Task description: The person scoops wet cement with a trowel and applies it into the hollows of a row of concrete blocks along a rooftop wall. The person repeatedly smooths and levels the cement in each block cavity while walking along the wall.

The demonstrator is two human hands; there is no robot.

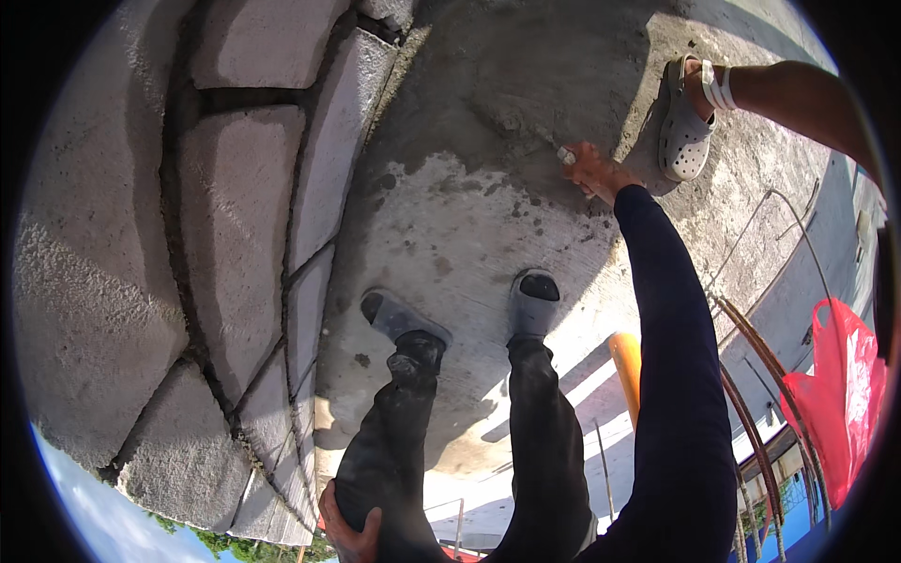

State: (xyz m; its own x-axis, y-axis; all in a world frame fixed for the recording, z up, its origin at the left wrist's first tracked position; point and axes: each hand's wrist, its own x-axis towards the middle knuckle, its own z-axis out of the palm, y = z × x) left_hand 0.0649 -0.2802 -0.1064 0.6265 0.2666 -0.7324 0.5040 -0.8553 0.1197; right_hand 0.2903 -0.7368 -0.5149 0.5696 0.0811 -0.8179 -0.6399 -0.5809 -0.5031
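Note:
My right hand (601,174), at the end of a dark sleeve, is closed round the pale handle of a trowel (566,155). Its blade is hard to make out against the grey wet mortar (511,98) spread over the floor there. Below the mortar's ragged lower edge lies drier, paler concrete (441,220), spotted with dark splashes. My left hand (349,527) holds no tool; it rests against my left leg (380,460), thumb apart from the fingers. Both my feet, in grey slippers (405,319), stand on the concrete.
A block wall (239,169) with dark joints rises along the left. At upper right stands another person's foot in a light clog (685,131). Rusty rebar (751,338), a pink plastic bag (835,394) and an orange pipe (625,371) are at the right.

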